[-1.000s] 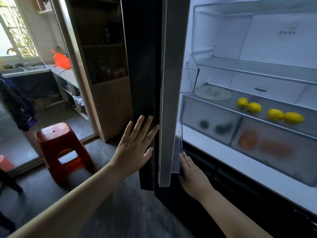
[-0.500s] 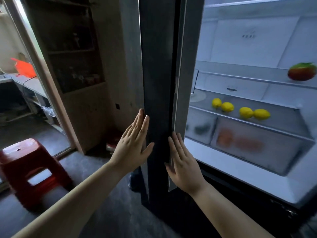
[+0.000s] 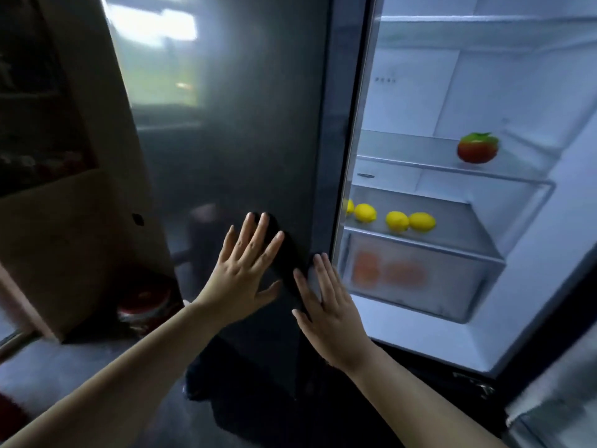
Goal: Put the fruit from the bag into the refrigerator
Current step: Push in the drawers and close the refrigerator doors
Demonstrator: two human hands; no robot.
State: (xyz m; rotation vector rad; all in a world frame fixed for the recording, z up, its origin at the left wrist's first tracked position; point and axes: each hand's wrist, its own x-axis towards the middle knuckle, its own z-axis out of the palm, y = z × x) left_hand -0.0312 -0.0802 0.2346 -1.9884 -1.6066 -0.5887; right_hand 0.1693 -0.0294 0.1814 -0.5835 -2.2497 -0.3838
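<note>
Left door (image 3: 242,124) has swung further toward closed since half a second ago, its dark front now fills the left of view, and the right hand (image 3: 332,318) has shifted from the door's edge onto its front. Fruit is inside the refrigerator (image 3: 517,92): four lemons (image 3: 397,221) sit in a row on the lower shelf (image 3: 452,218), the leftmost partly hidden by the door edge. A red-and-green fruit (image 3: 477,148) sits alone on the shelf above, well apart from them. Orange shapes show blurred behind the frosted drawer (image 3: 420,279) under the lemons; can't tell what they are. Left hand (image 3: 245,276) is flat on the door front, fingers (image 3: 258,234) straight and slightly spread. Right hand is just beside it near the door's right edge, fingers straight and close together. Neither hand holds anything. Wooden cabinet (image 3: 80,237) stands left of the door.
</note>
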